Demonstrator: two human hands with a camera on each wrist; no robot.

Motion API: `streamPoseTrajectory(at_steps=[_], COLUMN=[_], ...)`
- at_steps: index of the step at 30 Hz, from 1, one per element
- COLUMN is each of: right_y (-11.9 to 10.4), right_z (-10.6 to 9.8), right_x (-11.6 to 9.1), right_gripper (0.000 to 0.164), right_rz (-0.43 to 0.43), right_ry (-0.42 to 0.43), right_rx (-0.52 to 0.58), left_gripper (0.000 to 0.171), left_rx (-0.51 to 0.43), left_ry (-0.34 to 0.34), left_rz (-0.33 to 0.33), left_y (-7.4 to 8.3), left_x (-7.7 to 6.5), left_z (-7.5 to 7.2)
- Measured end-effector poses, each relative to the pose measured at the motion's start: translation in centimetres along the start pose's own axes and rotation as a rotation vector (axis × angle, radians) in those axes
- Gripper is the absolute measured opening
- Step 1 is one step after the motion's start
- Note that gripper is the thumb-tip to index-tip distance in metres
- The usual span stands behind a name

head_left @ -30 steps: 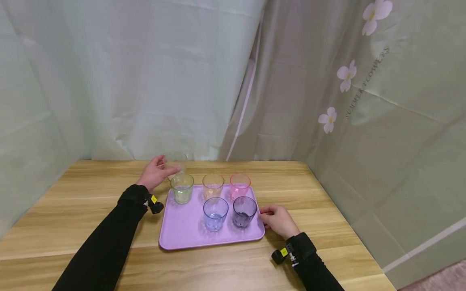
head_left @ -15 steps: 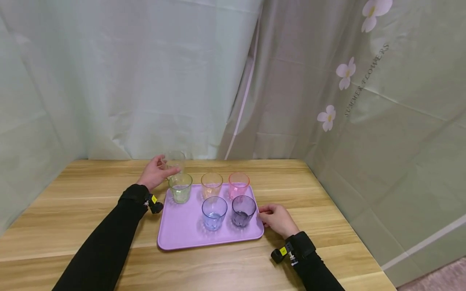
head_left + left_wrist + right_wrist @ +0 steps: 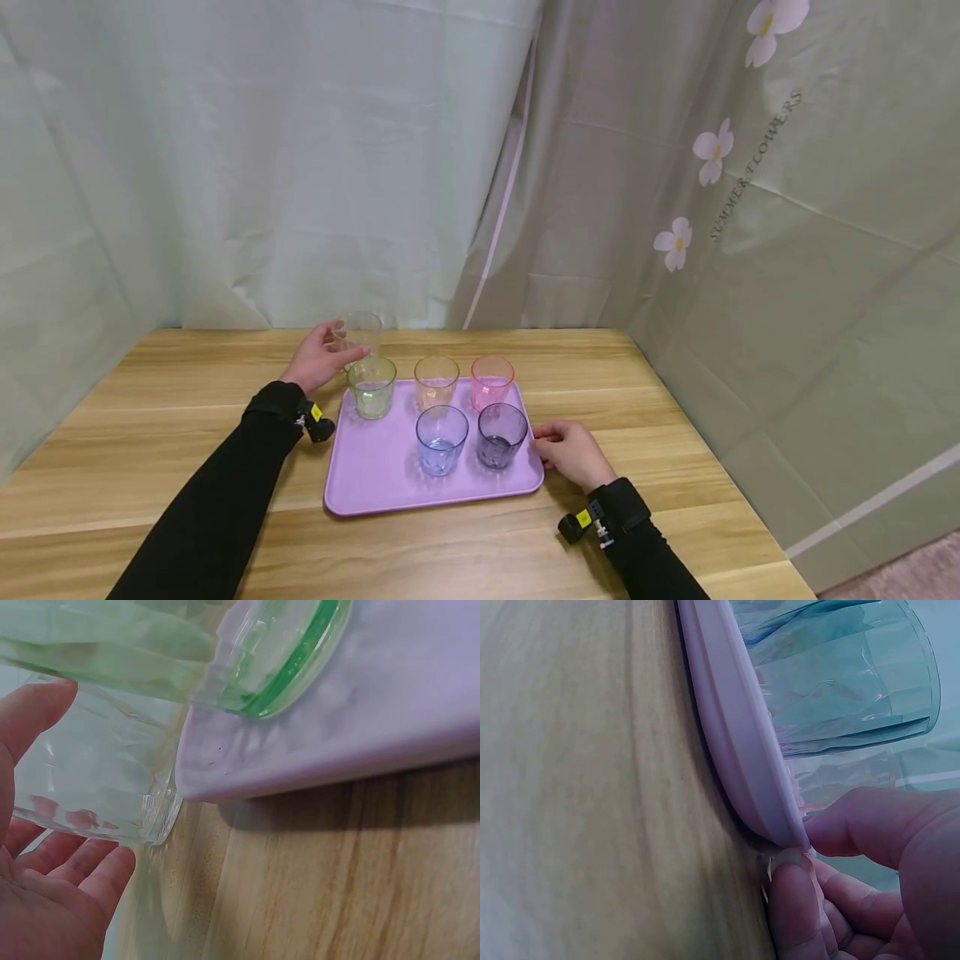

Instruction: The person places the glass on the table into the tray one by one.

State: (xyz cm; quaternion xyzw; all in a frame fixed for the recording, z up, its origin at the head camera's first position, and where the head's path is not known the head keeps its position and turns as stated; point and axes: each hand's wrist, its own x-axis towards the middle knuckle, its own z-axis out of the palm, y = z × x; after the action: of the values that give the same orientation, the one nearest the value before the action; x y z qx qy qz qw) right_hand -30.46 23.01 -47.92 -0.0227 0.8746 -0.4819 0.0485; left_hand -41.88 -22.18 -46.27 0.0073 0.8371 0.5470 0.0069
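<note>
My left hand (image 3: 318,360) is round a clear drinking glass (image 3: 362,331) behind the tray's far left corner. In the left wrist view its thumb lies on one side of the clear glass (image 3: 94,761) and the fingers on the other. The purple tray (image 3: 375,479) has my right hand (image 3: 573,454) at its right edge, thumb and fingers pinching the rim in the right wrist view. Upright on the tray stand a green glass (image 3: 372,392), an orange glass (image 3: 437,387), a pink glass (image 3: 492,387), a blue glass (image 3: 441,442) and a dark grey glass (image 3: 501,437).
The wooden table (image 3: 450,550) carries the tray near its middle. A pale curtain (image 3: 337,167) hangs right behind the table's far edge, and a flowered curtain (image 3: 787,333) runs along the right side. The green glass stands close to the left hand's thumb.
</note>
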Motion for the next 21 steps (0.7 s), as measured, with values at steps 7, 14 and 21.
streamPoseTrajectory(at_steps=[7,14,21], right_y=[-0.01,-0.17,-0.14], right_z=[0.01,-0.01,0.02], right_x=[-0.02,-0.11,-0.08], right_gripper=[0.023,0.024,0.023], right_rz=[0.006,-0.009,-0.005], right_ry=[-0.001,0.0,-0.002], right_rx=[-0.002,0.001,0.0], left_gripper=[0.109,0.104,0.109], left_rx=[0.01,0.007,0.004], left_ry=[0.008,0.019,0.025], left_rz=[0.001,0.002,0.007], left_y=[0.01,0.14,0.04], left_x=[-0.06,-0.34,-0.63], left_z=[0.06,-0.04,-0.2])
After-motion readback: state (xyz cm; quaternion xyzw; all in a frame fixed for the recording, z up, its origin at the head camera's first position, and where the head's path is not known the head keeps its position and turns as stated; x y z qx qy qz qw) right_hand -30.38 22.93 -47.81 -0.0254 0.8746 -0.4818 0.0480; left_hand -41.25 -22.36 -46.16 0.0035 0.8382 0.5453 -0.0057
